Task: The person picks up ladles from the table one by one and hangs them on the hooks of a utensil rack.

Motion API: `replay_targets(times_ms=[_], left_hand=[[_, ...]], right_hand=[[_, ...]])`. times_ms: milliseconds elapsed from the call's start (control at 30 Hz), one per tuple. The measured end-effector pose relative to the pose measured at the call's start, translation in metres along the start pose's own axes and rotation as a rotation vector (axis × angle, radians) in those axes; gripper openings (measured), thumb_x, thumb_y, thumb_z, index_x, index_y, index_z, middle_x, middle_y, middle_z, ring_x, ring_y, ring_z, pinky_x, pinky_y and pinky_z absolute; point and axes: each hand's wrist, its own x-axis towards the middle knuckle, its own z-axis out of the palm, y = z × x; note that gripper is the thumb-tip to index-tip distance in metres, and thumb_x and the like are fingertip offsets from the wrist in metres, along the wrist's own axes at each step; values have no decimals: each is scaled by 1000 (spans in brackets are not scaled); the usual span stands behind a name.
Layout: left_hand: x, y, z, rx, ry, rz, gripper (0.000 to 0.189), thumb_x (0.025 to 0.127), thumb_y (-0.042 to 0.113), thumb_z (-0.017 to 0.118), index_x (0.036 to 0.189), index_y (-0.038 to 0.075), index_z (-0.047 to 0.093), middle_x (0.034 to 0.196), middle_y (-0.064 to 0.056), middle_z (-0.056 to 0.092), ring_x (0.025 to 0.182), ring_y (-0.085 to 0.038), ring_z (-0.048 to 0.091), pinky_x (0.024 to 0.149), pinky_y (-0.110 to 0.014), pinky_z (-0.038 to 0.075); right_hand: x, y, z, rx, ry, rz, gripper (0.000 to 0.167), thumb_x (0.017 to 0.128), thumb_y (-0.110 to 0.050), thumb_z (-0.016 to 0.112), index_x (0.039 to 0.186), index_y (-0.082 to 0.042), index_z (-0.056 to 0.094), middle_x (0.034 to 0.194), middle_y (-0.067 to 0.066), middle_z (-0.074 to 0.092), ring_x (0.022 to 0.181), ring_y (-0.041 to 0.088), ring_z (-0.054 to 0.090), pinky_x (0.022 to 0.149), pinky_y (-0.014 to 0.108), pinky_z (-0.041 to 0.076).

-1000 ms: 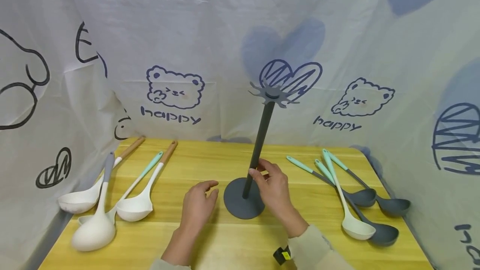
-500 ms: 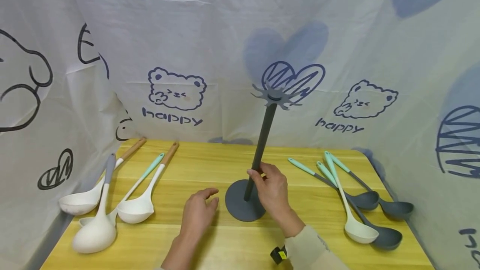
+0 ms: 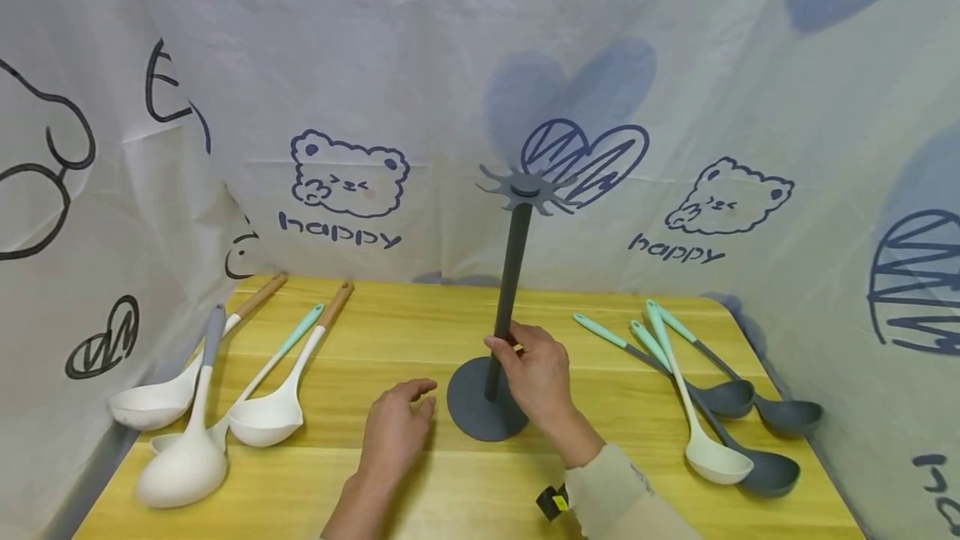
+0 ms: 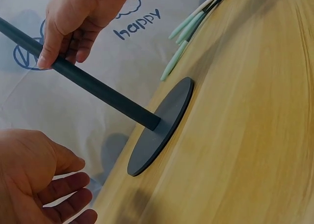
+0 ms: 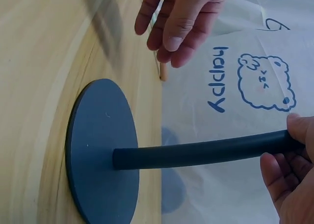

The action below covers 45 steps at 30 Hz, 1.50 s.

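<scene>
Yel. wood tbl (image 3: pixel 420 325) w/ ladles (image 3: pixel 182 472), dk. stand (image 3: pixel 512 273)

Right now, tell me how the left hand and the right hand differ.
The right hand grips the dark pole; the left hand holds nothing. In the head view, the left hand appears to the left of the round base, the right hand by its right edge. Both hands are bare.
</scene>
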Motion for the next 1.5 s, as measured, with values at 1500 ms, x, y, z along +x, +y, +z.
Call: replay_targets(times_ms=[1500], left_hand=[[118,-45,-159,502,-174,-146,39,109,20,50,139,0,66,134,-26,68,84,-32,68,63,-40,53]], right_hand=[[-5,1,5,45,18,51,19,94,-28,81,104,-12,83,86,4,75,72,18,71,60,25,58]])
